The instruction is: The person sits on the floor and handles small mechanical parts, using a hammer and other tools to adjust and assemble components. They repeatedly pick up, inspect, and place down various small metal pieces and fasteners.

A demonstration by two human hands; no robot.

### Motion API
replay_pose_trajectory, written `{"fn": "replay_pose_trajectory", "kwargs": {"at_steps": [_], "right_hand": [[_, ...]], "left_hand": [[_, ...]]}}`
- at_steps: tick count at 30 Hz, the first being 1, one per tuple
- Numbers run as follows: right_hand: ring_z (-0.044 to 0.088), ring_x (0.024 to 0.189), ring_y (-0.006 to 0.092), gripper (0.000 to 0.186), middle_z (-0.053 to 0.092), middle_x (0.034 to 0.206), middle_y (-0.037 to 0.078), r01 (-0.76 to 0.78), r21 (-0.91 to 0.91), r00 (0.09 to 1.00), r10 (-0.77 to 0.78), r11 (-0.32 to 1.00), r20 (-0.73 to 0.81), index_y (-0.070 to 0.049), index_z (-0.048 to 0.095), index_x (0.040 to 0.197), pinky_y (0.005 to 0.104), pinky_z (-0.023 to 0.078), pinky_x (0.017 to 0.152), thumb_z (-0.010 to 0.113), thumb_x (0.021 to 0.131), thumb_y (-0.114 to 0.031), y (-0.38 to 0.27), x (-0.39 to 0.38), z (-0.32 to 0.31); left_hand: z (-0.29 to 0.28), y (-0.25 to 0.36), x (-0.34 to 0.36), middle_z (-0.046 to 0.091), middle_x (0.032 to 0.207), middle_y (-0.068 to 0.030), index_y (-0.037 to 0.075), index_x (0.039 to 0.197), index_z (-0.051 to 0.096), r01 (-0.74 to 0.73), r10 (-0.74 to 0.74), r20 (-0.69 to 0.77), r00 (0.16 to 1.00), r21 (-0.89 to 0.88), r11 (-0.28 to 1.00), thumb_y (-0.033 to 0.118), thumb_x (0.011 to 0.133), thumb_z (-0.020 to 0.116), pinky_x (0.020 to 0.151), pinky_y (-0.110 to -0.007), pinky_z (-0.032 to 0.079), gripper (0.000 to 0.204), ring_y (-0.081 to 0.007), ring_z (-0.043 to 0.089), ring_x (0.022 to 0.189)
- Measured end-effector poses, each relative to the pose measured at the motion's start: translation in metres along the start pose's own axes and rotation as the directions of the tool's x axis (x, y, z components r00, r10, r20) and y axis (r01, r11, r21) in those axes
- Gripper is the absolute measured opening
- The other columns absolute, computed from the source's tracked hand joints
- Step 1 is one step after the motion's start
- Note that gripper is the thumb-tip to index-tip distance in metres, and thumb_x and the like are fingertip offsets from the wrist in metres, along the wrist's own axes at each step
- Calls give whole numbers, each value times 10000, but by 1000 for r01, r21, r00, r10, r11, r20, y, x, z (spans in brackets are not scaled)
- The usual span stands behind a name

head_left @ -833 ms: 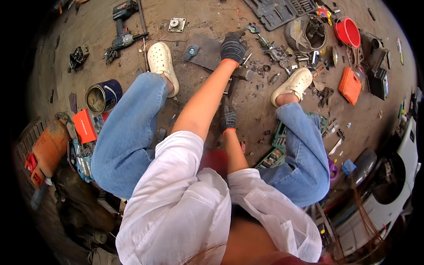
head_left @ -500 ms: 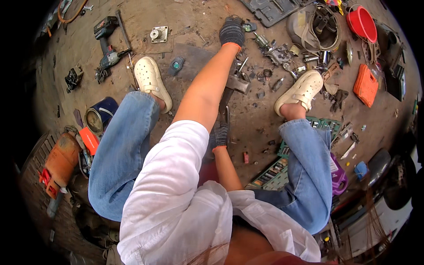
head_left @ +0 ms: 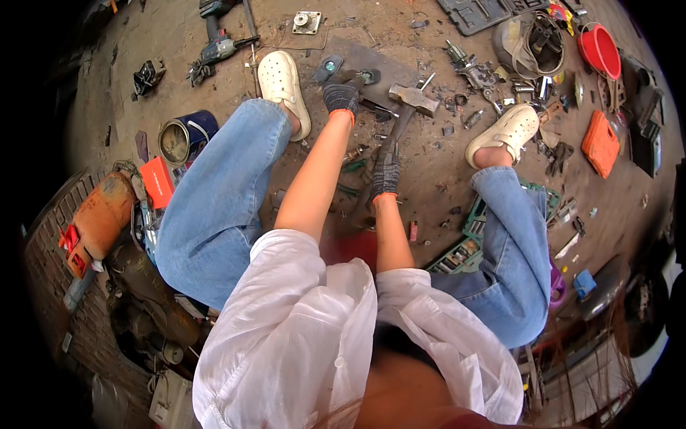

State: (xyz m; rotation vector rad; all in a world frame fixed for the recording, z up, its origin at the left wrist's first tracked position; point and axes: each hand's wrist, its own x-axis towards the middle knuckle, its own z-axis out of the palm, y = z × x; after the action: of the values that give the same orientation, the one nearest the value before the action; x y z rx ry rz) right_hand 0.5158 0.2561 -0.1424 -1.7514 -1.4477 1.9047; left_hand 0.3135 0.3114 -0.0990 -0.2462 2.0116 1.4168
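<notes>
My right hand [head_left: 386, 173], in a dark knit glove with an orange cuff, is wrapped round the handle of a hammer [head_left: 416, 99]. The hammer's steel head lies just past the hand, low over the floor. To its left, my left hand [head_left: 341, 99], gloved alike, is closed at a small dark metal part [head_left: 369, 76] with a greenish round middle. The fingertips are partly hidden, but the part sticks out from them. A similar dark part [head_left: 329, 67] lies beside that hand on a flat grey plate [head_left: 389, 63].
A cordless drill [head_left: 219, 50] and a square metal flange [head_left: 306, 23] lie at the far left. Loose metal parts [head_left: 475, 75] are scattered right of the hammer. Green socket trays [head_left: 461, 252] lie by my right leg, a paint can [head_left: 182, 139] by my left.
My left hand has come back toward me and to the left, bringing the small dark part. The hammer, formerly mostly behind my left arm, now shows in my right hand. The view has shifted.
</notes>
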Motion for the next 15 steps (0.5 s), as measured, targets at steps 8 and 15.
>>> {"fn": "replay_pose_trajectory", "kwargs": {"at_steps": [8,15], "right_hand": [[509,681,346,321,506,669,198,106,-176,984,-128,979,-121,37,526,782,430,375,618,424,881,-251,-136,-61,-15],[436,421,125,355,467,536,44,526,124,846,-533,841,28,-58,465,743,247,330,366,440,911,-369,-264,-103,-18]], "left_hand": [[-41,-14,-21,637,900,-178,16,982,623,-241,300,-99,949,385,891,245,684,668,769,-355,457,379,-295,608,850],[-79,-56,-54,637,869,-170,29,954,603,-182,237,-317,918,193,964,201,717,626,732,-359,471,293,-291,616,803]]}}
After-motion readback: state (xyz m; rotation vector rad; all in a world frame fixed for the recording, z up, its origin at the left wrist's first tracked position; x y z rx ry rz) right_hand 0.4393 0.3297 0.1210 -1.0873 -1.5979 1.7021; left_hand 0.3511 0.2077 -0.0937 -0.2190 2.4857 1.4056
